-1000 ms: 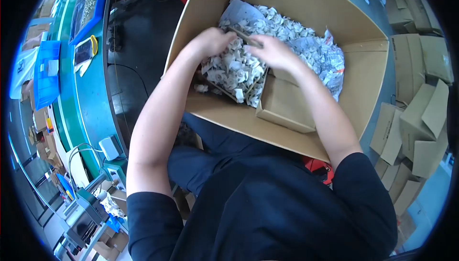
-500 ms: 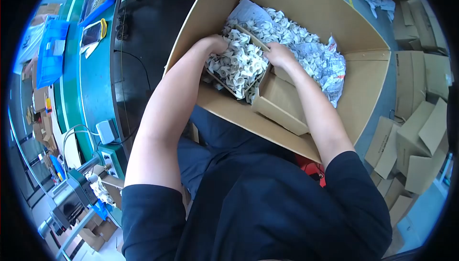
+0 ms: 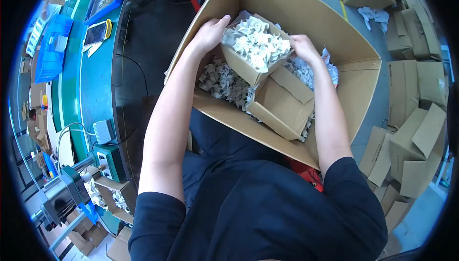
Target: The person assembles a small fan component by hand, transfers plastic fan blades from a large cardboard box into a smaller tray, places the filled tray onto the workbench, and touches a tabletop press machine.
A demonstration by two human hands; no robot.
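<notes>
Brown and gripped at its left side by the partly hidden fingers of the left hand, a small carton heaped with white pieces is clamped at its right corner by the fingers of the right hand inside a large cardboard box.

Left runs a green workbench, right blue-grey floor.

Between the fingers, white pieces top a brown box. A larger brown carton surrounds the fingers; left of them, the worktop is green with a white stripe
</notes>
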